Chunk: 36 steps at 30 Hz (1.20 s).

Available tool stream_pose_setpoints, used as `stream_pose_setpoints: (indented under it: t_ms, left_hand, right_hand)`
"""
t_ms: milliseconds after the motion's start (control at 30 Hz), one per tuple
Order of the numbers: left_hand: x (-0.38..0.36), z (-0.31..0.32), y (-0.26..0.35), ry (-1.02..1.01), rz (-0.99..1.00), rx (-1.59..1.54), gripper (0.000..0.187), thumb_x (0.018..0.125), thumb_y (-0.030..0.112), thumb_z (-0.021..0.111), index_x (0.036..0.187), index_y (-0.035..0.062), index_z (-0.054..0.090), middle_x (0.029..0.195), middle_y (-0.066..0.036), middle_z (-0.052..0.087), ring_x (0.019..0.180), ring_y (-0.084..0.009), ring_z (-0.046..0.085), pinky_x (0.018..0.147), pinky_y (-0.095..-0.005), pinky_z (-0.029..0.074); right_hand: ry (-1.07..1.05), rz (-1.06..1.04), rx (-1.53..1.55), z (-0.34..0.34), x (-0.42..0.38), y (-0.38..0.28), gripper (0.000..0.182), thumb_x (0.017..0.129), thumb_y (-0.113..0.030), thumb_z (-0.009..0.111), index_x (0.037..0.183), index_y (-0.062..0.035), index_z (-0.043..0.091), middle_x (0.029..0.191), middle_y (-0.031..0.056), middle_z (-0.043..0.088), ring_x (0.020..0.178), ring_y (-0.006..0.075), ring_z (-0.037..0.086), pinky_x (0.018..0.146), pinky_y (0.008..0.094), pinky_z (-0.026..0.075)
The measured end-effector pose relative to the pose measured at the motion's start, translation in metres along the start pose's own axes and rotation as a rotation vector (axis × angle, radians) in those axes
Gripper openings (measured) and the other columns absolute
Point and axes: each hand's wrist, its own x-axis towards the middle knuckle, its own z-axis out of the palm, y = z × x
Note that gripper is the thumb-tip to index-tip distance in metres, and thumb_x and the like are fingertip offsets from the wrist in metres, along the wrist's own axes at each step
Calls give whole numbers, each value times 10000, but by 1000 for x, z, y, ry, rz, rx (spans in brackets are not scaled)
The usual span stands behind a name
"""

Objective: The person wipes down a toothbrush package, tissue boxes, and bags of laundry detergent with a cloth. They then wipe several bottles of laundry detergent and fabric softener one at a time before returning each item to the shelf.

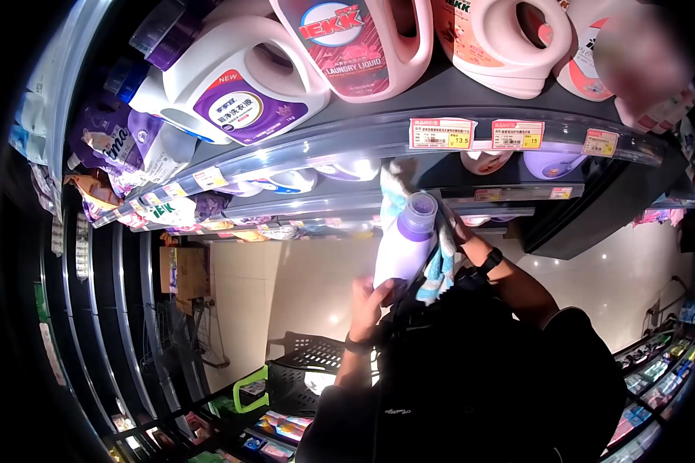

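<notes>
A lavender bottle (pixel 398 258) with a purple cap (pixel 420 211) is held tilted in front of my body. My left hand (pixel 371 302) grips it near the base, the thumb lying across its side. Behind the bottle and along its right side hangs a blue-and-white striped cloth (pixel 438 272). My right hand (pixel 466 234) is closed on this cloth at the bottle's right side; most of its fingers are hidden behind the bottle and cloth.
Above the hands, a shelf edge (pixel 347 158) with price tags (pixel 442 133) carries large detergent jugs (pixel 243 85). Lower shelves hold more bottles (pixel 552 162). A black basket (pixel 297 383) with a green handle is at lower left, near a wire cart (pixel 201 332) with a cardboard box (pixel 185 272).
</notes>
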Motion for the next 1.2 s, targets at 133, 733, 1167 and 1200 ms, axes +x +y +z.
stream_pose_setpoints:
  t_ms: [133,733,1167,1200]
  left_hand:
    - [-6,7,16,22,47,-20,269,836,211,607,689,-13,618,563,-20,549,490,-79,463,459,-218,324]
    - [3,13,31,-24,102,-57,317,798,272,643,680,-21,615,570,-17,540,501,-84,467,462,-224,334]
    - [21,21,20,-29,138,-144,342,831,316,584,727,-8,615,568,-30,546,496,-100,484,457,-235,357]
    - [19,26,15,51,177,-185,336,832,313,583,778,-17,616,631,-47,578,544,-122,528,489,-247,404]
  right_hand:
    - [7,66,5,-1,-8,17,572,886,-393,508,1294,-4,413,1230,121,511,1125,190,490,966,343,381]
    - [209,-139,-110,9,-27,-5,478,919,-269,507,1304,-13,387,1183,93,511,1088,182,492,950,316,385]
    - [-114,-787,-1334,60,-36,-43,517,841,-287,592,1293,-87,445,1343,127,416,1218,294,409,1004,439,333]
    - [-191,-556,-985,73,-42,-57,513,850,-278,592,1298,-83,436,1340,121,414,1234,289,383,1026,434,307]
